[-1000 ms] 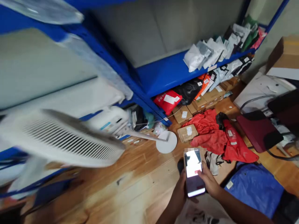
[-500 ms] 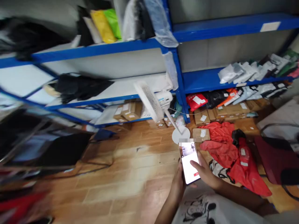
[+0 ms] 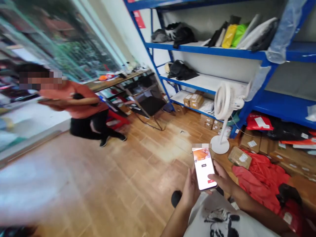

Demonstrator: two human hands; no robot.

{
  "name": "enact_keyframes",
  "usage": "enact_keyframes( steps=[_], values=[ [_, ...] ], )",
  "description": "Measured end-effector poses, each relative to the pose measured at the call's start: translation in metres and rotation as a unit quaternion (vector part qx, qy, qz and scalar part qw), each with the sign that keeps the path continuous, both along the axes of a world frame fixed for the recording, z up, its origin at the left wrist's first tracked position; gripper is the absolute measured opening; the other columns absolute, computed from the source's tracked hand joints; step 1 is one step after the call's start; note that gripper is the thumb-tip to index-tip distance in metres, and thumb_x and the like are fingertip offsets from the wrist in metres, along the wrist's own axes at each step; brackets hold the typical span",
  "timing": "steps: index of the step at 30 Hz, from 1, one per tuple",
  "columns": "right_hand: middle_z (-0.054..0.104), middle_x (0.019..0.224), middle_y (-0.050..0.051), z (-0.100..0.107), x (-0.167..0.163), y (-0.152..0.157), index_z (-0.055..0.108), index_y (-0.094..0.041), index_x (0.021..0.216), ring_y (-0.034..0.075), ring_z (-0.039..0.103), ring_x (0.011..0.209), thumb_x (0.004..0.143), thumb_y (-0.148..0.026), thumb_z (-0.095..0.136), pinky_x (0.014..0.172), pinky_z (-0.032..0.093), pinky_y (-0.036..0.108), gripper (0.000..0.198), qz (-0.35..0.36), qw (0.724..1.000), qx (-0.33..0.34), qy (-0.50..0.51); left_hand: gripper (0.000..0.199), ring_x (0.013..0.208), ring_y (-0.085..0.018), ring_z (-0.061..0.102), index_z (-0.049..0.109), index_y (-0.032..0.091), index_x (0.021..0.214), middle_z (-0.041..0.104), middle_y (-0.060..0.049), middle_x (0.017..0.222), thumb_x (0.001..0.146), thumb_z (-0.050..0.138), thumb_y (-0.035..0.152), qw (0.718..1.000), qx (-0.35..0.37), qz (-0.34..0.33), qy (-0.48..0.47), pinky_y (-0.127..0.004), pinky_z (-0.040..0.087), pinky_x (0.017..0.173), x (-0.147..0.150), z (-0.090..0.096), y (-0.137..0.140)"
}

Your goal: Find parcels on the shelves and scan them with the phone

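Observation:
A smartphone (image 3: 202, 177) with a lit, mostly white screen is held upright in front of my body. An orange picture fills the top of its display, and a red button shows near the lower right. My left hand (image 3: 192, 189) is wrapped round the phone's left edge, its fingers partly hidden behind it. On the other side my right hand (image 3: 222, 177) grips the right edge, with the thumb over the screen near the red button. Below the phone is my white printed shirt (image 3: 219, 217).
A white fan (image 3: 224, 105) stands by blue shelves (image 3: 212, 51) holding bags and boxes. Red cloth (image 3: 261, 177) and a taped parcel (image 3: 239, 158) lie at right. A seated person (image 3: 79, 98) is at left, near a black chair (image 3: 150, 105) and a long table (image 3: 116, 82).
My view has swung left, bringing the seated person and the window into sight. The phone stays in both hands; its screen picture has turned orange and my right thumb sits lower, near the red button.

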State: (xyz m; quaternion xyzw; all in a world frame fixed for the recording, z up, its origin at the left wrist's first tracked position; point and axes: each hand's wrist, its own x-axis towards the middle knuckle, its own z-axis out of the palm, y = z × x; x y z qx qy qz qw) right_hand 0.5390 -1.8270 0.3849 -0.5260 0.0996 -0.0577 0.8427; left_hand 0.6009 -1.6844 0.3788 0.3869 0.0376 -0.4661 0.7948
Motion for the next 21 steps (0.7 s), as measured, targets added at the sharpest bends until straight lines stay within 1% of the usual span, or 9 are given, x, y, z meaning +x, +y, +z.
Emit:
enact_keyframes(
  steps=[3,5,7,8,11,13,15,18,21],
  values=[
    [0.071,0.092,0.003,0.007,0.026,0.042,0.060,-0.022,0.111,0.022,0.063,0.077,0.070,-0.025,0.068,0.068,0.052,0.031,0.042,0.063,0.998,-0.003,-0.010,0.086,0.119,-0.037,0.059,0.029,0.027,0.154,0.056,-0.013,0.142,0.083,0.057,0.068,0.996,-0.015,0.078,-0.037,-0.051,0.057,0.087,0.010,0.005,0.043],
    [0.072,0.089,0.003,0.007,0.044,0.083,0.059,-0.022,0.114,0.022,0.064,0.073,0.072,-0.028,0.069,0.065,0.052,0.032,0.043,0.115,0.993,-0.002,-0.011,0.087,0.119,-0.037,0.059,0.031,0.026,0.153,0.057,-0.014,0.141,0.083,0.054,0.071,0.988,-0.027,0.135,-0.069,-0.052,0.055,0.090,0.016,0.008,0.082],
    [0.072,0.087,0.004,0.002,0.064,0.133,0.058,-0.022,0.117,0.023,0.065,0.069,0.075,-0.033,0.070,0.064,0.053,0.034,0.044,0.166,0.986,-0.013,-0.011,0.083,0.118,-0.036,0.061,0.035,0.026,0.152,0.058,-0.014,0.139,0.084,0.051,0.072,0.980,-0.033,0.174,-0.097,-0.051,0.055,0.091,0.023,0.011,0.132],
    [0.073,0.088,0.005,-0.001,0.076,0.161,0.057,-0.022,0.118,0.024,0.066,0.071,0.076,-0.035,0.072,0.066,0.054,0.036,0.047,0.185,0.982,-0.022,-0.014,0.082,0.116,-0.036,0.062,0.037,0.026,0.151,0.060,-0.014,0.137,0.085,0.049,0.073,0.975,-0.034,0.190,-0.112,-0.050,0.055,0.089,0.028,0.012,0.159],
    [0.074,0.097,0.009,-0.004,0.118,0.246,0.060,-0.021,0.116,0.030,0.069,0.084,0.073,-0.042,0.078,0.075,0.055,0.041,0.051,0.231,0.971,-0.054,-0.023,0.080,0.106,-0.034,0.067,0.039,0.028,0.149,0.063,-0.014,0.133,0.085,0.044,0.075,0.959,-0.026,0.234,-0.156,-0.042,0.059,0.074,0.046,0.017,0.246],
    [0.075,0.096,0.010,0.005,0.148,0.299,0.062,-0.021,0.112,0.031,0.070,0.084,0.072,-0.046,0.080,0.075,0.056,0.043,0.051,0.268,0.961,-0.063,-0.018,0.081,0.098,-0.032,0.070,0.043,0.026,0.147,0.065,-0.016,0.128,0.085,0.039,0.078,0.949,-0.011,0.262,-0.174,-0.034,0.057,0.060,0.057,0.026,0.298],
    [0.076,0.089,0.009,0.022,0.174,0.347,0.065,-0.020,0.105,0.030,0.071,0.077,0.070,-0.052,0.082,0.070,0.057,0.042,0.051,0.321,0.945,-0.061,-0.010,0.081,0.093,-0.030,0.071,0.048,0.023,0.144,0.068,-0.016,0.123,0.085,0.037,0.078,0.937,0.001,0.297,-0.184,-0.029,0.053,0.054,0.066,0.038,0.342],
    [0.075,0.080,0.008,0.051,0.204,0.405,0.069,-0.018,0.086,0.028,0.068,0.066,0.067,-0.062,0.081,0.060,0.055,0.037,0.050,0.379,0.923,-0.069,-0.005,0.079,0.095,-0.030,0.071,0.051,0.021,0.142,0.069,-0.017,0.120,0.086,0.039,0.077,0.916,0.002,0.353,-0.189,-0.032,0.056,0.059,0.077,0.058,0.392],
    [0.073,0.071,0.007,0.065,0.226,0.452,0.069,-0.017,0.078,0.027,0.066,0.060,0.069,-0.069,0.076,0.053,0.052,0.034,0.053,0.402,0.913,-0.075,0.011,0.078,0.100,-0.033,0.070,0.053,0.022,0.141,0.067,-0.016,0.125,0.086,0.041,0.076,0.897,0.002,0.402,-0.183,-0.039,0.059,0.066,0.085,0.065,0.430]
  ],
)
